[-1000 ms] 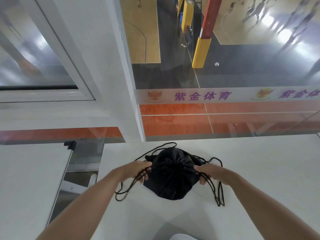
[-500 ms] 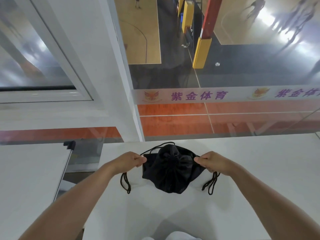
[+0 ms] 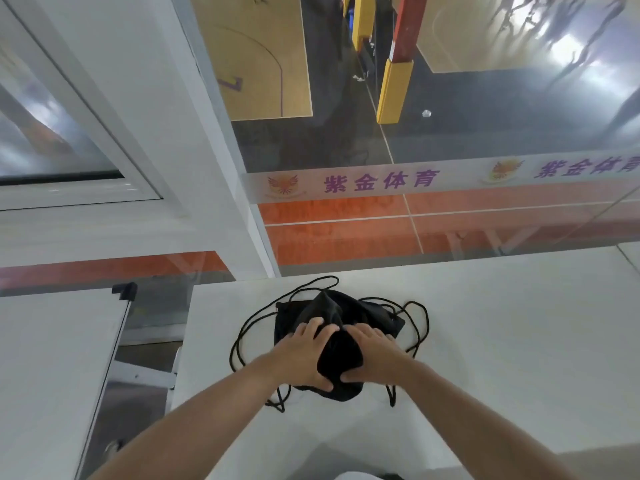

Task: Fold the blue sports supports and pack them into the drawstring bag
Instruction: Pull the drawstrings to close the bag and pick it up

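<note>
A black drawstring bag [image 3: 334, 311] lies bunched on the white table [image 3: 512, 348], near its far left corner. My left hand [image 3: 304, 356] and my right hand [image 3: 372, 358] cup the bulging near part of the bag from both sides, fingers on top and thumbs under the bulge. The black cords [image 3: 242, 336] lie in loose loops around the bag on both sides. No blue sports support is in sight; the inside of the bag is hidden.
A second white table [image 3: 52, 368] stands to the left across a gap, with a black corner cap [image 3: 124, 291]. A glass wall with a lettered strip [image 3: 377, 183] rises just beyond the table's far edge, overlooking a sports hall.
Both hands have let go of the cords they were pulling outward and have come in onto the bag's bulge. The cords now lie slack on the table.
</note>
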### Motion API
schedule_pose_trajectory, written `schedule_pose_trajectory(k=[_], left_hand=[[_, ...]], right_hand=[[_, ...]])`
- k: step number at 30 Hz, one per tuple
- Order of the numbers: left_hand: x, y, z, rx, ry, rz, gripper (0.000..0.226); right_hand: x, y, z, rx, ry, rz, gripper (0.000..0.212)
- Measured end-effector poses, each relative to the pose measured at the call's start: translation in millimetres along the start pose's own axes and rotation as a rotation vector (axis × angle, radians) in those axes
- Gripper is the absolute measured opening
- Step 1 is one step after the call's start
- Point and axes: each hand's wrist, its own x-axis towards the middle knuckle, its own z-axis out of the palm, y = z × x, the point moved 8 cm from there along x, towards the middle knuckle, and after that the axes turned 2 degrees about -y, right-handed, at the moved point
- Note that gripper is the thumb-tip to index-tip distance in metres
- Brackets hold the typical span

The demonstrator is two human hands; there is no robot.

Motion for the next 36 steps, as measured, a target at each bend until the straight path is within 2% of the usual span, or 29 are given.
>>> schedule_pose_trajectory(k=[1,3,7,9,11,14,16,19,23,28,31,36], left_hand=[[0.7,0.8,8.3,0.097,0.042,0.015,0.103],[-0.8,0.4,14.6,0.08,0.158,0.042,0.087],[-2.9,-8.1,5.9,-0.263,0.306,0.07,0.065],[-1.8,-15.0,-3.6,-0.366,0.315,0.043,0.053],[-0.7,-14.6,-14.4,-0.43,0.296,0.032,0.038],[1.5,14.6,-41.7,-0.438,0.242,0.158,0.028],[1.6,49.1,-69.7,-0.388,0.24,0.288,0.028],[-6.3,111.7,-111.4,-0.309,0.243,0.466,0.023],[-15.6,205.6,-131.9,-0.201,0.197,0.661,0.012],[-51.3,336.7,-107.0,-0.008,0.169,0.885,0.01],[-83.1,417.9,-79.1,0.094,0.192,0.992,0.015],[-157.9,550.5,-20.8,0.161,0.213,1.172,0.018]], right_hand=[[3.3,1.6,15.6,-0.066,-0.012,0.018,0.1],[5.9,3.1,31.7,-0.129,0.052,0.061,0.089],[-3.9,-5.9,25.7,-0.035,0.286,0.092,0.035],[-16.8,-4.8,17.8,0.071,0.388,0.122,0.02],[-36.9,2.6,8.9,0.179,0.502,0.173,0.016],[-74.1,15.8,-10.3,0.281,0.622,0.249,0.012],[-105.8,30.5,-30.1,0.366,0.697,0.304,0.009],[-167.2,51.9,-59.2,0.421,0.803,0.382,0.022],[-260.8,70.3,-72.2,0.35,0.857,0.465,0.033],[-389.0,94.0,-43.9,0.296,0.929,0.598,0.029],[-473.3,109.9,-12.1,0.33,1.002,0.69,0.03],[-614.1,137.8,58.1,0.411,1.088,0.84,0.018]])
